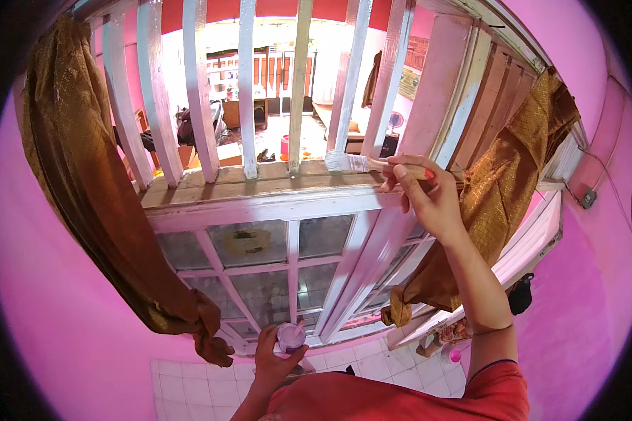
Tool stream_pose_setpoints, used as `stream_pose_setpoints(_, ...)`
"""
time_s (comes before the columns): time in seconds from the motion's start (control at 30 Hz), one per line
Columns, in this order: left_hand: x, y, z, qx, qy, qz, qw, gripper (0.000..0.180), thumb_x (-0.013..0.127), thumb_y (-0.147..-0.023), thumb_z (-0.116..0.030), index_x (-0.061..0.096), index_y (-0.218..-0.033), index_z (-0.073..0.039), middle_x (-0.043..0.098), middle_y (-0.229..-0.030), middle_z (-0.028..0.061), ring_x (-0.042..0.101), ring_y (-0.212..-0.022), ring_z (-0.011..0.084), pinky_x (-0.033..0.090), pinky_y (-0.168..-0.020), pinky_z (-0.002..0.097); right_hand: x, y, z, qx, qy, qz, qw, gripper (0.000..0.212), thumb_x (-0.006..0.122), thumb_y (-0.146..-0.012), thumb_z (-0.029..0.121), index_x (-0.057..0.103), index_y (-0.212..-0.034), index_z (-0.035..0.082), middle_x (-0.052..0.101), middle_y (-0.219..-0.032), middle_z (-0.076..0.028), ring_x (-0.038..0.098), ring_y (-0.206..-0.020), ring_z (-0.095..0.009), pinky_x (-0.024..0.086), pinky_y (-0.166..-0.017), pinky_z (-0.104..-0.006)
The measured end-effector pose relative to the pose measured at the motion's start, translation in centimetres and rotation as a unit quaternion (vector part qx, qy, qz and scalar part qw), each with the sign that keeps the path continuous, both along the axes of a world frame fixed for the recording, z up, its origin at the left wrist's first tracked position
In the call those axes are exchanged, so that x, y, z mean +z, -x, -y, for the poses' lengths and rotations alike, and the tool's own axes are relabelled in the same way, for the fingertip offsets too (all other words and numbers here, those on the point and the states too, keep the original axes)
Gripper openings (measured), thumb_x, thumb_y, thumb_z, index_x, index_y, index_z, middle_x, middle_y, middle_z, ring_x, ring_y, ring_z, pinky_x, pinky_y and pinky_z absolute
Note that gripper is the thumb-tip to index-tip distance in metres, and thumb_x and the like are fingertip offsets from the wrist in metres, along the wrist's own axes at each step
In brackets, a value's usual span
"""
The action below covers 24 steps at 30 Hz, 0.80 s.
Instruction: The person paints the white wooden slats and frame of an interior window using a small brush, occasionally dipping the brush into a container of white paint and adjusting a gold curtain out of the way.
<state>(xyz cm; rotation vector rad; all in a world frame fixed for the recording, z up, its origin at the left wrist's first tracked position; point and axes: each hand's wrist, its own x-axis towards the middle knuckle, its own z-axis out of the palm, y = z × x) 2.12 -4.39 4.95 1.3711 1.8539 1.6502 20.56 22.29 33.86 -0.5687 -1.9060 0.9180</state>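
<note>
**Brush at the window rail, paint cup held low**

The right hand (428, 196) is raised to the window, its fingers (405, 184) closed around the wooden handle of a flat paintbrush (354, 163). The pale bristles point left and rest at the foot of a white vertical bar (350, 77), just above the horizontal wooden rail (260, 184) that runs across the window frame. Far below, near the person's red shirt (400, 400), the left hand (274, 358) has its fingers wrapped around a small paint cup (291, 337), held upright before the lower glass panes (260, 242). Brown-gold curtains (98, 182) hang tied back on both sides against the pink wall (56, 330).
</note>
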Motion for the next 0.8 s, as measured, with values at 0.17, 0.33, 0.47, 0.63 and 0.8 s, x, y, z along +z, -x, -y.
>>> stream_pose_setpoints(0.17, -0.5, -0.5, -0.1, 0.000, 0.018, -0.019, 1.000, 0.060, 0.093, -0.070, -0.021, 0.065, -0.118, 0.001, 0.062, -0.119, 0.0196, 0.062, -0.113, 0.0342, 0.049, -0.099, 0.0433, 1.6, 0.4, -0.5, 0.006, -0.035, -0.090, 0.995, 0.034, 0.064, -0.104, 0.023, 0.065, -0.125, -0.003, 0.075, -0.103, -0.011, 0.070, -0.084, -0.013, 0.051, -0.054, -0.0227)
stream_pose_setpoints(0.33, -1.1, -0.9, 0.0, 0.016, 0.005, -0.025, 1.000, 0.064, 0.094, -0.071, -0.023, 0.063, -0.121, 0.001, 0.060, -0.121, 0.0174, 0.061, -0.114, 0.0336, 0.051, -0.097, 0.0422, 0.9, 0.2, 0.0, 0.004, -0.015, -0.035, 0.999, 0.032, 0.064, -0.104, 0.023, 0.066, -0.124, -0.002, 0.075, -0.101, -0.011, 0.070, -0.082, -0.012, 0.050, -0.052, -0.0229)
stream_pose_setpoints(0.47, -1.1, -0.8, 0.2, 0.009, 0.025, -0.050, 0.998, 0.064, 0.093, -0.072, -0.026, 0.063, -0.121, 0.001, 0.060, -0.121, 0.0184, 0.062, -0.113, 0.0343, 0.051, -0.096, 0.0421, 2.2, 2.3, 1.2, 0.051, -0.017, -0.073, 0.996, 0.029, 0.063, -0.105, 0.021, 0.067, -0.122, -0.002, 0.075, -0.098, -0.009, 0.070, -0.082, -0.011, 0.050, -0.052, -0.0230)
stream_pose_setpoints(0.63, -0.3, -0.9, 0.3, 0.024, 0.012, -0.050, 0.998, 0.062, 0.094, -0.070, -0.025, 0.064, -0.118, 0.000, 0.063, -0.115, 0.0178, 0.063, -0.107, 0.0345, 0.051, -0.094, 0.0432, 2.1, 5.8, 1.6, 0.082, -0.044, -0.057, 0.994, 0.027, 0.065, -0.104, 0.020, 0.068, -0.118, -0.003, 0.074, -0.088, -0.006, 0.062, -0.066, -0.005, 0.046, -0.052, -0.0222)
stream_pose_setpoints(0.8, -0.7, -0.1, 1.1, 0.041, 0.006, -0.062, 0.997, 0.068, 0.094, -0.071, -0.029, 0.063, -0.123, 0.002, 0.060, -0.121, 0.0185, 0.062, -0.113, 0.0346, 0.052, -0.095, 0.0426, 4.9, 6.3, 0.9, 0.060, -0.051, -0.048, 0.996, 0.034, 0.063, -0.105, 0.025, 0.066, -0.120, -0.005, 0.074, -0.099, -0.009, 0.070, -0.081, -0.010, 0.050, -0.051, -0.0219)
